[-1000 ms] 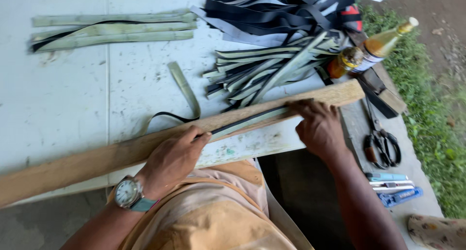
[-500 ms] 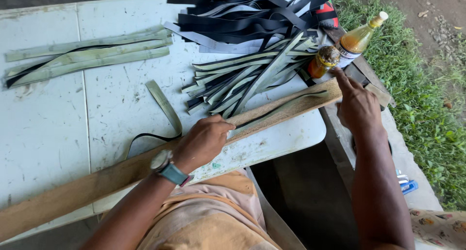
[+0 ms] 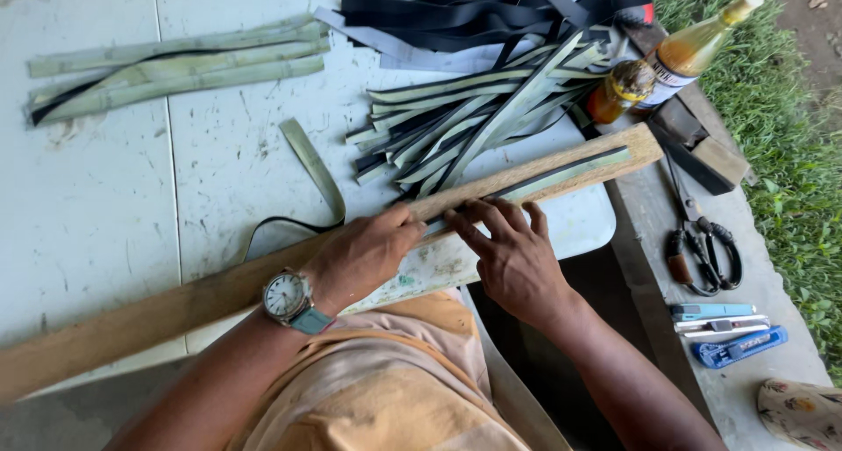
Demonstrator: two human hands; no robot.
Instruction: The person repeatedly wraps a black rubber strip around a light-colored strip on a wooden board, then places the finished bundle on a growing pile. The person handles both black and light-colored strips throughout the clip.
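A long wooden plank (image 3: 158, 315) lies slantwise across the near edge of the white table (image 3: 105, 214). A pale green strip with a black strip (image 3: 561, 175) lies along its top toward the right end. My left hand (image 3: 364, 254), with a wristwatch, presses down on the plank and strip near the middle. My right hand (image 3: 513, 254) lies flat beside it, fingers spread on the strip and plank. Neither hand grips anything.
A pile of green and black strips (image 3: 474, 122) lies behind the plank, black strips (image 3: 491, 8) farther back, and green strips (image 3: 175, 65) at far left. Two amber bottles (image 3: 675, 61), scissors (image 3: 697, 245) and blue utility knives (image 3: 728, 333) lie on the concrete ledge at right, beside grass.
My right hand has come back from the plank's right end near the bottles to the middle, beside my left hand. The view has shifted slightly.
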